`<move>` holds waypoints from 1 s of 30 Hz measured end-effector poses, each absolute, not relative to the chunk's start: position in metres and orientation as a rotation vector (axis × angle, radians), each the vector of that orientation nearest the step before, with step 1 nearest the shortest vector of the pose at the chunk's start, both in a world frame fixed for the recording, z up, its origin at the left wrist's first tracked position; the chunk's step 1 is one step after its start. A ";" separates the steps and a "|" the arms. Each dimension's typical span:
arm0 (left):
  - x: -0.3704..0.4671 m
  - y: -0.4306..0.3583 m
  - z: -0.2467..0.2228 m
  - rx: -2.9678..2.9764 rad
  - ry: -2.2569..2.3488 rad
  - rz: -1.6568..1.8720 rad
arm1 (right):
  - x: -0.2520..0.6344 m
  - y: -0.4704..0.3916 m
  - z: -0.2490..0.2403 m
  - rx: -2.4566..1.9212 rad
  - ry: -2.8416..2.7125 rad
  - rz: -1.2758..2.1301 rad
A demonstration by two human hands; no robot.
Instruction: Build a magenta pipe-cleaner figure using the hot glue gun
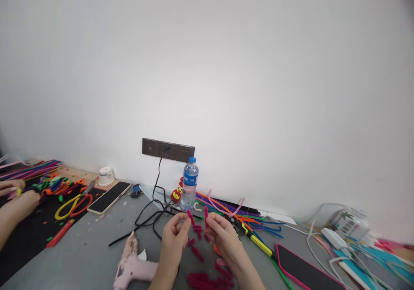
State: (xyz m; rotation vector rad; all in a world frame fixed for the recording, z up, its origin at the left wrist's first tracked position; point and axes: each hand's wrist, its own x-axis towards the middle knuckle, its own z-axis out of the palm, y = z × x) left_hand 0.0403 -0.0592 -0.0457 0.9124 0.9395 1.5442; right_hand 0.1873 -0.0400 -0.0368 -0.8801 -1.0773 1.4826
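My left hand point(176, 238) pinches a short magenta fuzzy stem piece point(191, 217) between thumb and fingertips. Another magenta piece point(206, 216) stands upright in the closed fingertips of my right hand point(223, 238). The two pieces are a small gap apart. Below and between the hands, several short magenta pieces point(197, 253) lie on the grey table, with a larger magenta pile point(210, 281) nearer the front edge. Left of my left hand rests a pink glue gun point(134, 266).
A water bottle point(189, 184) stands by the wall beside a black cable point(142, 221). Colourful stems point(255, 221), yellow-handled pliers point(260, 243) and a phone point(300, 268) lie rightward. At left are scissors point(76, 203), another phone point(110, 197) and another person's hands point(22, 203).
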 end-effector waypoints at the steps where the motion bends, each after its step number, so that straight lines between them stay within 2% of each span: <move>1: 0.041 -0.060 -0.045 0.906 0.938 1.552 | 0.189 -0.040 -0.036 -0.914 -1.134 1.457; 8: 0.041 -0.063 -0.039 0.866 0.907 1.577 | 0.198 -0.048 -0.038 -1.278 -1.865 0.954; 12: 0.040 -0.064 -0.039 0.873 0.921 1.587 | 0.199 -0.056 -0.034 -1.369 -2.093 0.895; 15: 0.040 -0.065 -0.039 0.873 0.926 1.588 | 0.198 -0.058 -0.032 -1.391 -2.144 0.903; 25: 0.039 -0.058 -0.052 0.924 0.895 1.578 | 0.177 -0.057 -0.046 -1.588 -2.246 0.544; 30: 0.037 -0.056 -0.052 0.930 0.898 1.581 | 0.184 -0.053 -0.043 -1.405 -2.080 0.664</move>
